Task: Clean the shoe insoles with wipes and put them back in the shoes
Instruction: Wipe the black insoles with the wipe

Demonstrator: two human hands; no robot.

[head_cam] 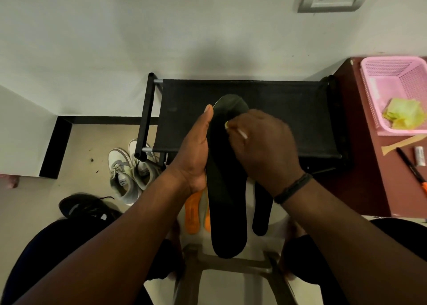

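Insole (225, 203), black, long, held upright-ish at centre over a white stool (248, 191), toe end far, heel end near. Black shoe rack (277, 110) sits behind it against the wall. Left hand (196, 152) grips the insole's left edge, thumb straight along it, fingers hidden behind. Right hand (265, 142) has fingers curled, pinching a yellow wipe (227, 124) against the insole's upper part. Pink basket (392, 92) far right on a brown table (360, 166), yellow wipes inside. White shoes (129, 170) on floor left, black shoe (87, 206) nearer. Orange insole (193, 214) and second black insole (262, 210) lie on the stool.
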